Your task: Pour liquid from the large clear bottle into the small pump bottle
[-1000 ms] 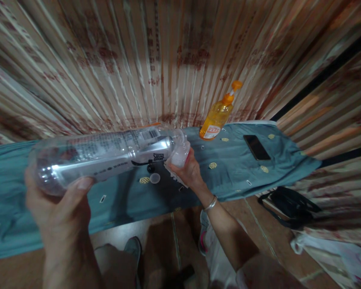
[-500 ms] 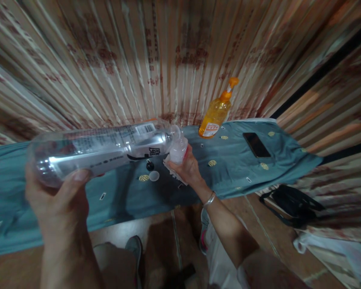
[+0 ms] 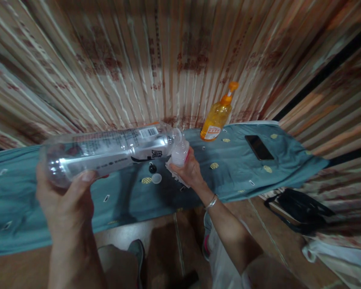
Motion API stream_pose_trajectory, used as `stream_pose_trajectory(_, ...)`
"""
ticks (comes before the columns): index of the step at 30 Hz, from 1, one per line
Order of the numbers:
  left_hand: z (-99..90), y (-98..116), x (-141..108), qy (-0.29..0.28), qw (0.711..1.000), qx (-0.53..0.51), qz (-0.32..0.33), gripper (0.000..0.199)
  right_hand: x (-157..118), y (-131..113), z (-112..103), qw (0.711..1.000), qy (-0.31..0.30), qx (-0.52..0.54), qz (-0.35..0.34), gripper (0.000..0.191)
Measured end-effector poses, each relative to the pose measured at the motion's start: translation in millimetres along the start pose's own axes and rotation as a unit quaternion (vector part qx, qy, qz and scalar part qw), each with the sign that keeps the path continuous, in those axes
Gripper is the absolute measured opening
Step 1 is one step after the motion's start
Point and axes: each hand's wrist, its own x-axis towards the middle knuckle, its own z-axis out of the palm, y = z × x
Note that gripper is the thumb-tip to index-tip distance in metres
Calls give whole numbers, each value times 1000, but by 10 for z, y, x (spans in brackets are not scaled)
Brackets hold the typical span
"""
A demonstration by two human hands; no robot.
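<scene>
My left hand (image 3: pixel 69 192) is closed around the base of a large clear plastic bottle (image 3: pixel 114 150) with a silver label. The bottle lies almost level in the air, its mouth towards the right. That mouth meets the top of a small whitish bottle (image 3: pixel 179 154), which my right hand (image 3: pixel 190 168) grips. Whether liquid is flowing between them I cannot make out. Below my right hand is a crumpled white tissue (image 3: pixel 176 173). A small black cap (image 3: pixel 152 168) and a round translucent lid (image 3: pixel 157 178) lie on the cloth left of it.
A teal patterned cloth (image 3: pixel 228 172) covers the long table. Towards its back stands an orange pump bottle (image 3: pixel 215 120), with a black phone (image 3: pixel 259 147) farther right. A pleated curtain (image 3: pixel 123 72) hangs behind. On the floor at right is a black bag (image 3: pixel 301 208).
The view has shifted slightly, so everything appears a little farther right and lower. Both hands keep their hold, and the two bottles stay mouth to mouth.
</scene>
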Motion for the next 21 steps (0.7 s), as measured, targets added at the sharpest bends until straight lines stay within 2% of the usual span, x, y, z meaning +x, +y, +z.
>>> stream_pose_trajectory(4,-11,-34,6,-1,1000,-5,7,95,-13,1,9,1000,3,1,-1,84)
stream_pose_trajectory(11,19,35,3,4,1000,9,0,97,-17,-5,6,1000,10,10,-3,78)
stream_pose_trajectory(14,37,53,7,8,1000,22,12,95,-15,-19,-3,1000,5,11,-3,76)
stream_pose_trajectory(18,65,86,3,26,1000,11,-6,91,-19,-34,-5,1000,5,13,6,78)
stream_pose_trajectory(21,73,108,-5,16,1000,9,-9,90,-19,-31,2,1000,6,7,10,78)
